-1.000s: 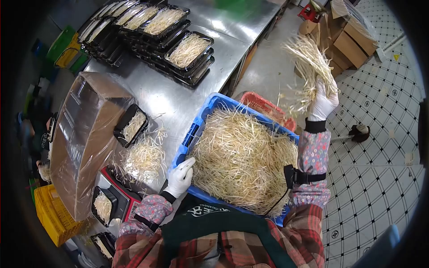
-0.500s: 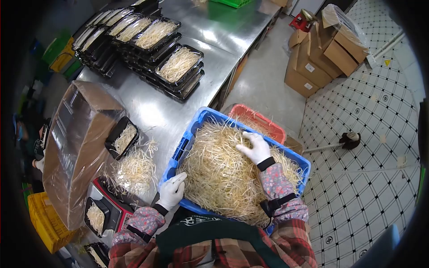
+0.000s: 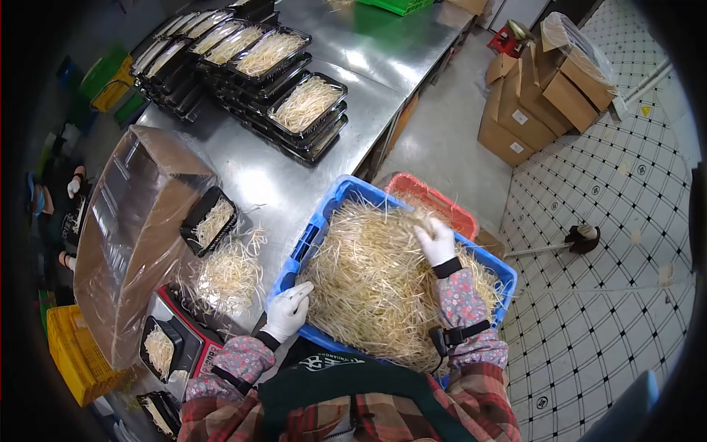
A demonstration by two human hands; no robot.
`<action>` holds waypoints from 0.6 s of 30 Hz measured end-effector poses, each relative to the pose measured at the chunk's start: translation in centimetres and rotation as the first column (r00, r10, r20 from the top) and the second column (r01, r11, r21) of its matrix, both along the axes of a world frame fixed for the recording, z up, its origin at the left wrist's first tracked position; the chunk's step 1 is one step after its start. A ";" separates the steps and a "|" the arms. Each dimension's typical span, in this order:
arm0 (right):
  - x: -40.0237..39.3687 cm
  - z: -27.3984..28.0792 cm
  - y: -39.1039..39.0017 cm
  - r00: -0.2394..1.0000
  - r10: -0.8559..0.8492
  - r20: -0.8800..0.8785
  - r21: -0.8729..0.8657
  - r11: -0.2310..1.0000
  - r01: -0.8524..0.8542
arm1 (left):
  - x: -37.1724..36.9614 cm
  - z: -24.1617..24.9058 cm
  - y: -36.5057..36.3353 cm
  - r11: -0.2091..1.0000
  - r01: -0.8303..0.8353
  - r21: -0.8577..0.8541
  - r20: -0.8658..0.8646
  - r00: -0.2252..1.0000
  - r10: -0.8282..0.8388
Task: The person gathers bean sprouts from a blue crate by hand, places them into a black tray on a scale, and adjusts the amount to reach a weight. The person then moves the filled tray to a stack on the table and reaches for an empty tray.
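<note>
A blue crate in front of me is heaped with pale bean sprouts. My right hand, in a white glove, is closed on a clump of sprouts at the far right of the heap. At the crate's left side, my white-gloved left hand grips the rim, its fingers partly curled over it. Left of that hand, a loose pile of sprouts lies on the table, beside a black tray part filled with sprouts. Another filled tray sits on a red scale.
Stacks of filled black trays stand on the steel table. A plastic-lined carton is at left, above a yellow crate. Behind the blue crate is a red basket. Cardboard boxes and a broom are on the floor.
My right hand has shifted slightly right and closed on a clump of sprouts at the heap's far side. My left hand stays at the rim. The whole view has shifted slightly.
</note>
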State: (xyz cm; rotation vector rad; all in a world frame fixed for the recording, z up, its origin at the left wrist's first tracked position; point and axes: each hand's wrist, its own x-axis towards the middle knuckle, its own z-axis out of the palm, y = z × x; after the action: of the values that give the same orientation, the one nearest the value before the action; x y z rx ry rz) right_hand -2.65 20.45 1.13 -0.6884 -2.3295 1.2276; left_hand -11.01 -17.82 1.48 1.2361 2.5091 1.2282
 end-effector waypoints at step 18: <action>3.7 6.3 10.2 0.899 -0.213 0.384 0.449 0.893 0.020 | 0.2 -0.5 0.0 1.000 -0.003 0.000 0.021 1.000 0.003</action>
State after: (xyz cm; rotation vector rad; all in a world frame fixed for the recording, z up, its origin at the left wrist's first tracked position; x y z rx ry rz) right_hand 1.04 30.61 7.40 -0.9915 -2.7288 0.4900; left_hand -10.86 -17.87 0.97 1.2132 2.4975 1.2350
